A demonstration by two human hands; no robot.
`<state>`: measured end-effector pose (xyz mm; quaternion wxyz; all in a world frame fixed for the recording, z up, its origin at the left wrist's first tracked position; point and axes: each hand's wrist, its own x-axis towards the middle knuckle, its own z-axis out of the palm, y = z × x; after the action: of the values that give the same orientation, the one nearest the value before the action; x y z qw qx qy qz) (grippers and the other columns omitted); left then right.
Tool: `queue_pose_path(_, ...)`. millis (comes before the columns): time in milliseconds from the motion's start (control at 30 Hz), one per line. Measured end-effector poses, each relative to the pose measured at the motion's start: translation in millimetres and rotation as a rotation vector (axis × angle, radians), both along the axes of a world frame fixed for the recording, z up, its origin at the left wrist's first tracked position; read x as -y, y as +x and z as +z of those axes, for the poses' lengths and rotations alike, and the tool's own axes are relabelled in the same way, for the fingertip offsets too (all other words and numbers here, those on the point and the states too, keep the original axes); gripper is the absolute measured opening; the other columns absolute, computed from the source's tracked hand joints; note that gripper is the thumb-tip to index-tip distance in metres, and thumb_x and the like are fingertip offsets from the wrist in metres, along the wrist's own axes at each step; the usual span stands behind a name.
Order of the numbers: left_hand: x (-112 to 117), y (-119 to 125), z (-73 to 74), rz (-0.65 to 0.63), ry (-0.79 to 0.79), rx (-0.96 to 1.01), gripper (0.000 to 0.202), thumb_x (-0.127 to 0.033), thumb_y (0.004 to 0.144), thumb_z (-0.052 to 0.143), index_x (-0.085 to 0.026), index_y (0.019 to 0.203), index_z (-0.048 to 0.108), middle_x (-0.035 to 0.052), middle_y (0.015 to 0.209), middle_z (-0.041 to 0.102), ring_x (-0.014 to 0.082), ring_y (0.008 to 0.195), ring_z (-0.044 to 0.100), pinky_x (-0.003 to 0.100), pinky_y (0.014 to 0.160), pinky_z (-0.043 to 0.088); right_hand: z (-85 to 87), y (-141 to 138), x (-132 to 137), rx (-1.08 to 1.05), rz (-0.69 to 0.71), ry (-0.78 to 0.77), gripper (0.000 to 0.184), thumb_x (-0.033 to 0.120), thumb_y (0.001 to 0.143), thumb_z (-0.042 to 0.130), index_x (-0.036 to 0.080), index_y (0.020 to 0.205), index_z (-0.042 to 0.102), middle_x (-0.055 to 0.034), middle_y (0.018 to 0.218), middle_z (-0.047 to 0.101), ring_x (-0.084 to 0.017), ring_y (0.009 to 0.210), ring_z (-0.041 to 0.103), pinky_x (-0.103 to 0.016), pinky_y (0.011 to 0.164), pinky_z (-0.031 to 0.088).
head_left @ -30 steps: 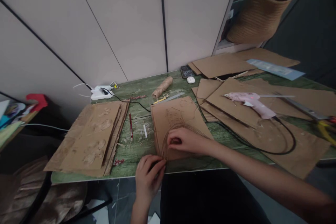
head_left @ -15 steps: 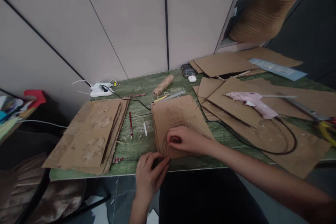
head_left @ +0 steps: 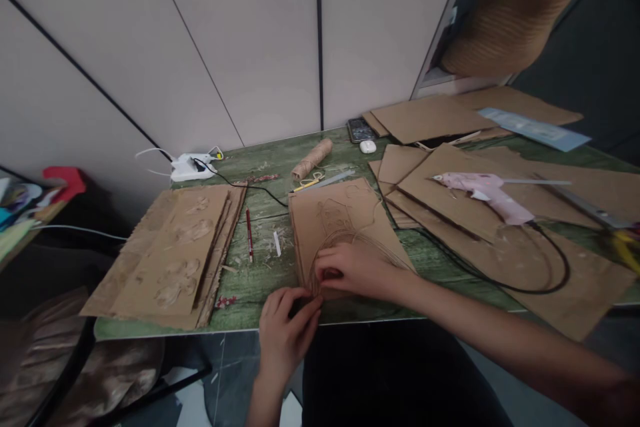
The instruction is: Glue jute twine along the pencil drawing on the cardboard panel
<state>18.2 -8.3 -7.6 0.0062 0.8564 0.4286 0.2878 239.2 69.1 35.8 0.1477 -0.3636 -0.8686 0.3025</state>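
Observation:
A cardboard sheet [head_left: 383, 223] lies at the front of the table, with twine outlines of a drawing [head_left: 334, 215] on its upper part. Loops of thin twine [head_left: 383, 252] curve over its lower half. My right hand [head_left: 357, 270] rests over these loops, its thumb and fingertips pinched on the twine at the lower left. Just beside it, at the sheet's front edge, my left hand [head_left: 285, 323] has thumb and forefinger closed together at the same strands. The fingertips of both hands nearly meet, and the exact grip is partly hidden.
A pink glue gun [head_left: 480, 187] lies on cardboard pieces at right, its black cable curving over them. Stacked cardboard [head_left: 205, 197] with raised shapes is at left. A twine roll [head_left: 313, 159], a red pencil [head_left: 249, 233], a phone [head_left: 360, 131] and a power strip [head_left: 193, 167] also lie here.
My right hand has shifted slightly down and left, bringing its fingertips closer to my left hand. My left hand stays nearly in place. The view has tilted a little.

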Motion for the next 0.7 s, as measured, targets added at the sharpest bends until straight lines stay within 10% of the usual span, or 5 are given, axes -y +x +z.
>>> queue_pose_path(700, -1.9, 3.4, 0.9, -0.004, -0.010, 0.081, 0.022, -0.015, 0.090, 0.064, -0.028, 0.105, 0.073, 0.0046, 0.099, 0.069, 0.0202, 0.091, 0.059, 0.032, 0.079, 0.048, 7.9, -12.2, -0.8, 0.102, -0.060, 0.015, 0.003, 0.018, 0.084, 0.068, 0.018, 0.082, 0.067, -0.0015, 0.085, 0.072, -0.017, 0.080, 0.063, -0.027, 0.073, 0.039)
